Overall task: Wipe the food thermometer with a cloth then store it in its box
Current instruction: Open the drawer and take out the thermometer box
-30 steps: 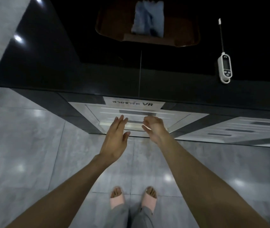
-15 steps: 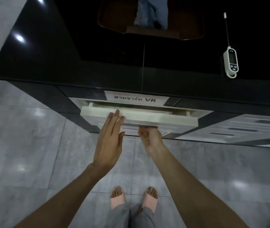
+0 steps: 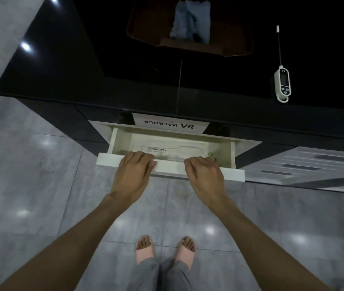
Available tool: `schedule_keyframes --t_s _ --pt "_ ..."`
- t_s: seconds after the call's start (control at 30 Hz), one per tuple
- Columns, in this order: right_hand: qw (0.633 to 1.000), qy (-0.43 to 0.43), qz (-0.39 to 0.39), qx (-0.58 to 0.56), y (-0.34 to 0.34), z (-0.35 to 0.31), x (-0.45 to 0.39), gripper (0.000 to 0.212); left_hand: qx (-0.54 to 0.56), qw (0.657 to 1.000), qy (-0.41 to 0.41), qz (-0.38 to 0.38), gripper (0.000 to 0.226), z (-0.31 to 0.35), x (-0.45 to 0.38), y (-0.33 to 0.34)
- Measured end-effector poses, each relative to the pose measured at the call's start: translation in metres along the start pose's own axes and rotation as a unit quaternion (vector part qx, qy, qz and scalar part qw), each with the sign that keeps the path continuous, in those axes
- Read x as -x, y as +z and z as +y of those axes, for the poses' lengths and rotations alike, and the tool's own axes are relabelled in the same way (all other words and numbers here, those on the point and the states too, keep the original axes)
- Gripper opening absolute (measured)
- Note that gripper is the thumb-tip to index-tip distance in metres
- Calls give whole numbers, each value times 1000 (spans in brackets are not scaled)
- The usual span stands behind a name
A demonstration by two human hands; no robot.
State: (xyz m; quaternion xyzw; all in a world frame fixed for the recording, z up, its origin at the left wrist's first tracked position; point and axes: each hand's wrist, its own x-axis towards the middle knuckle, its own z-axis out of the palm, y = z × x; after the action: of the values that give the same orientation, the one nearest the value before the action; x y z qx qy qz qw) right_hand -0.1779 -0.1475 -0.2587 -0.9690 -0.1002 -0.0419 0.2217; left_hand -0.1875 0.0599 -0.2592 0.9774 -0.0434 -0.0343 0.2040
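The white food thermometer (image 3: 282, 82) lies on the black countertop at the right, its thin probe pointing away from me. A blue cloth (image 3: 190, 19) sits in a brown tray (image 3: 238, 45) at the back. The white drawer (image 3: 171, 166) under the counter stands pulled out. Inside it a clear, labelled plastic box (image 3: 173, 150) lies flat. My left hand (image 3: 132, 173) and my right hand (image 3: 205, 175) both reach over the drawer front, fingers bent down at the box's near edge. The fingertips are hidden, and the box is not lifted.
A paper label (image 3: 170, 124) with "VR" printed on it hangs on the counter edge above the drawer. More white drawers (image 3: 313, 166) run to the right. Grey tiled floor (image 3: 41, 185) lies below, with my feet in pink sandals (image 3: 143, 248).
The drawer went from shut to wide open, showing the box. My right hand moved from under the drawer front to over it, and my left hand came down beside it.
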Motion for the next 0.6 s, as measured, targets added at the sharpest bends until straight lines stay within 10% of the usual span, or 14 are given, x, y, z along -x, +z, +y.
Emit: schedule_keyframes --t_s 0.37,0.6 --pt "932 101 -343 60 30 25 -66 49 8 999 -14 36 33 -8 33 13" --pt "895 74 -429 94 56 23 -71 51 1 998 -4 70 33 -10 30 17"
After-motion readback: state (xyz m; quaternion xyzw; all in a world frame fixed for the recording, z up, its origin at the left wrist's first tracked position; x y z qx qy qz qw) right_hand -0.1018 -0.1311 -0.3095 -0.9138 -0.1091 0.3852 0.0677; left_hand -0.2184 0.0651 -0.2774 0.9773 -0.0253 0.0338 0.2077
